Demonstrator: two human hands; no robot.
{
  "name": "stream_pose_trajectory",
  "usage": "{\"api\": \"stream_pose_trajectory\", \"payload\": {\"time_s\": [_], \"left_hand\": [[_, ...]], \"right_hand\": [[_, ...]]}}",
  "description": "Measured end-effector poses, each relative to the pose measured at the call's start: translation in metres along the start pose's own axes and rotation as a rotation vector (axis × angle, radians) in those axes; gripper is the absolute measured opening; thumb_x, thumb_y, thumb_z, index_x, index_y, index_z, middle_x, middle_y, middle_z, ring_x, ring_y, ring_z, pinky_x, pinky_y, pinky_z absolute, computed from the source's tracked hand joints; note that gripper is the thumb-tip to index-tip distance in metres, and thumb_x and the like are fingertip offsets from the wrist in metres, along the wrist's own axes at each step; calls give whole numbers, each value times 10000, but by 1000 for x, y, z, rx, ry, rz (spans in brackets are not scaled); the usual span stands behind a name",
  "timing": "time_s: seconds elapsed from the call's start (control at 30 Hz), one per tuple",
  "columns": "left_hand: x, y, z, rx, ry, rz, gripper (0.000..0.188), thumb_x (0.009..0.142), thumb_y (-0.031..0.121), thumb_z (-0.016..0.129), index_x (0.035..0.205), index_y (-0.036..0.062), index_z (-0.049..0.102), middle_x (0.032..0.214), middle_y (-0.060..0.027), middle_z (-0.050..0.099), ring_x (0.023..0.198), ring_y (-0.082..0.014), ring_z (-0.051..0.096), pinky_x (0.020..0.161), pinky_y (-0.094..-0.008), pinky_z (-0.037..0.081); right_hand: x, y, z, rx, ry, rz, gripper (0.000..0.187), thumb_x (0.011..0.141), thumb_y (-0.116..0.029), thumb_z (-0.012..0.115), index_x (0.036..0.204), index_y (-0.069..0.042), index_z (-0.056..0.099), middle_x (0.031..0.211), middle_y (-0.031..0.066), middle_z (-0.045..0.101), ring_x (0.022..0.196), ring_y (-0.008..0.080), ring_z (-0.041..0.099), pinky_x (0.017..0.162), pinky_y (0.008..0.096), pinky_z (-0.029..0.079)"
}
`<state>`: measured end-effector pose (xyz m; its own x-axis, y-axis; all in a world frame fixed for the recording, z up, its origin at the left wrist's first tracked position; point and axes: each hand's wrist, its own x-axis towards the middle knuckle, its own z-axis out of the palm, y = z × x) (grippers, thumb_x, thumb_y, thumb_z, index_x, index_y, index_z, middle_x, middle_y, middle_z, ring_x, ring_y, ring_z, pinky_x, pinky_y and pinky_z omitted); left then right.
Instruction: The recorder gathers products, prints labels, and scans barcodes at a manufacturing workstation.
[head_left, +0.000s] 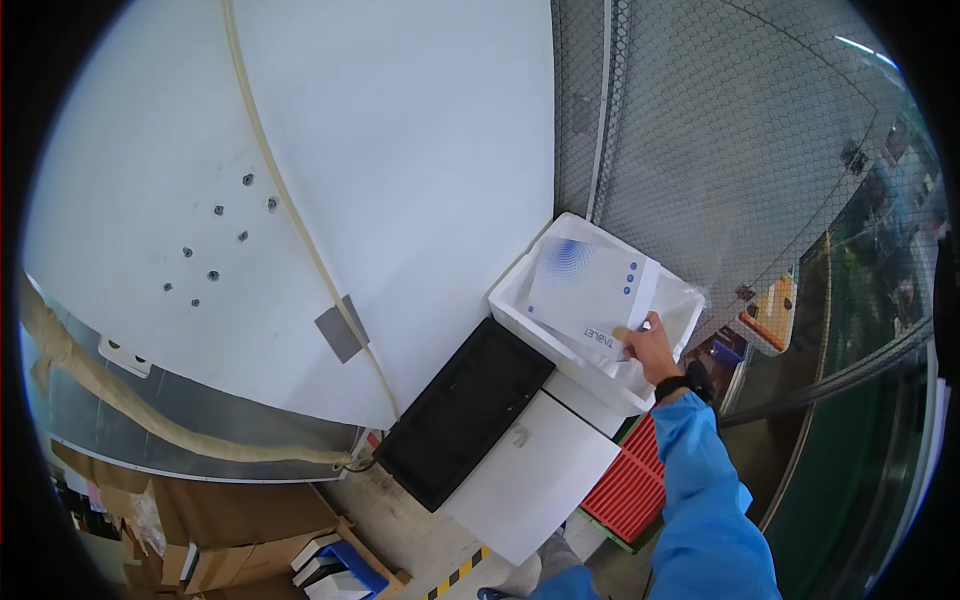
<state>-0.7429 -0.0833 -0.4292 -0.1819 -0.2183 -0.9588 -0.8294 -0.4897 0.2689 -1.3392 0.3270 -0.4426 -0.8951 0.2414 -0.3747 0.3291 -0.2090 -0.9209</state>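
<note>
A flat white box (pixel 583 290) with blue dots and a printed pattern lies tilted over the opening of a white foam bin (pixel 510 292). My right hand (pixel 653 350) grips the box at its near right edge, thumb on its top face. The fingers under the box are hidden. A blue sleeve and a black wristband show on that arm. Whether the box rests on the bin's bottom or hangs just above it I cannot tell. My left hand is out of the picture.
Beside the bin lie a black tray (pixel 465 415) and a white board (pixel 535 470). A red slotted crate (pixel 632 485) stands below. Wire mesh (pixel 720 150) rises behind, and a large white panel (pixel 420 150) fills the left. Cardboard boxes (pixel 250 530) sit lower left.
</note>
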Motion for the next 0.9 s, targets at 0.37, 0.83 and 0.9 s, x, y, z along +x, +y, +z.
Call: {"api": "stream_pose_trajectory", "payload": {"time_s": [0.37, 0.83, 0.9], "left_hand": [[7, 13, 7, -36, -84, 122, 394, 978, 298, 549, 1301, 77, 504, 1159, -127, 627, 975, -245, 637, 779, -377, 537], [14, -8, 8, -62, -21, 126, 416, 982, 293, 549, 1318, 59, 476, 1176, -139, 625, 997, -246, 643, 783, -385, 545], [24, -29, 3, -108, -18, 178, 410, 979, 276, 559, 1319, 63, 476, 1163, -127, 633, 974, -241, 648, 809, -398, 544]], "right_hand": [[22, -17, -70, -1030, -67, -934, 420, 657, 74, 679, 1034, -102, 623, 1358, 178, 508, 1272, 423, 469, 1039, 454, 447], [130, 178, -62, -883, 323, -340, 347, 831, -90, 565, 1162, -24, 643, 930, 186, 707, 858, 360, 682, 768, 433, 531], [119, 177, -71, -1723, 212, -363, 373, 929, -188, 474, 1246, -36, 598, 1130, 149, 652, 1041, 309, 621, 948, 430, 425]]}}
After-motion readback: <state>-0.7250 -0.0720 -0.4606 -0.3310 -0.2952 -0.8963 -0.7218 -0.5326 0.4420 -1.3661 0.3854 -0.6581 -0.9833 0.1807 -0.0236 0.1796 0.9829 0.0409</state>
